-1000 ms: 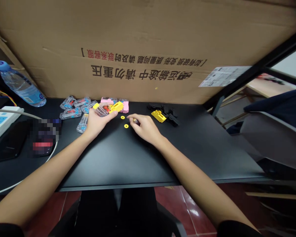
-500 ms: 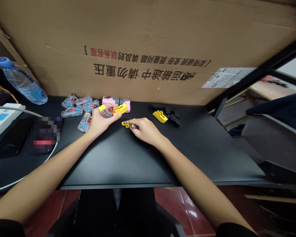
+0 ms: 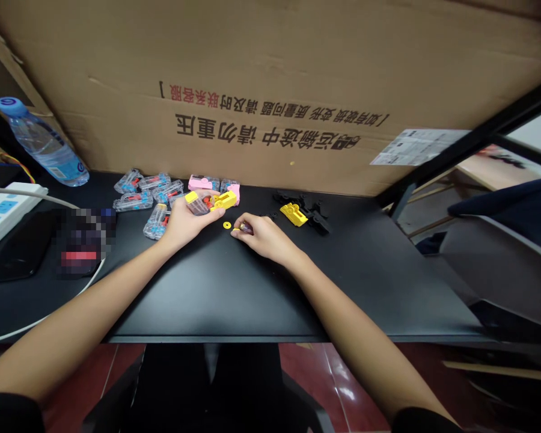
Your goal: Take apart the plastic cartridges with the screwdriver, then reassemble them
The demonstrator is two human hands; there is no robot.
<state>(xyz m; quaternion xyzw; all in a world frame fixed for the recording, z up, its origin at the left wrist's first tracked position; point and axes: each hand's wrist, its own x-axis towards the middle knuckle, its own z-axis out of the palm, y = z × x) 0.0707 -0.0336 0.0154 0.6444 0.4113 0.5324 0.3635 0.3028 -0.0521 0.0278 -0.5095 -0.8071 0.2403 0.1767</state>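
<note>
My left hand [image 3: 186, 220] is closed around a toy part with a clear body and yellow ends [image 3: 201, 203]; orange-red bits show inside it. My right hand [image 3: 265, 236] pinches a small yellow piece [image 3: 237, 229] low over the table, seemingly a ring. A dark, shiny object [image 3: 246, 228] also sits within its curled fingers, mostly covered. Just left of those fingertips, a flat yellow ring [image 3: 226, 225] lies on the black tabletop. Farther right, a yellow plastic shell [image 3: 294, 214] rests against a pile of black plastic parts [image 3: 316, 218].
Several clear toy bodies [image 3: 133, 202] lie behind and left of my left hand, near pink-ended ones [image 3: 202, 182]. A cardboard sheet [image 3: 270, 72] walls off the back. A water bottle [image 3: 49, 147], a power strip [image 3: 6, 207] and a cable [image 3: 92, 284] occupy the left.
My right fingers have closed from a pointing pose into a pinch on a small yellow piece. One yellow ring stays on the table. The left hand barely moved.
</note>
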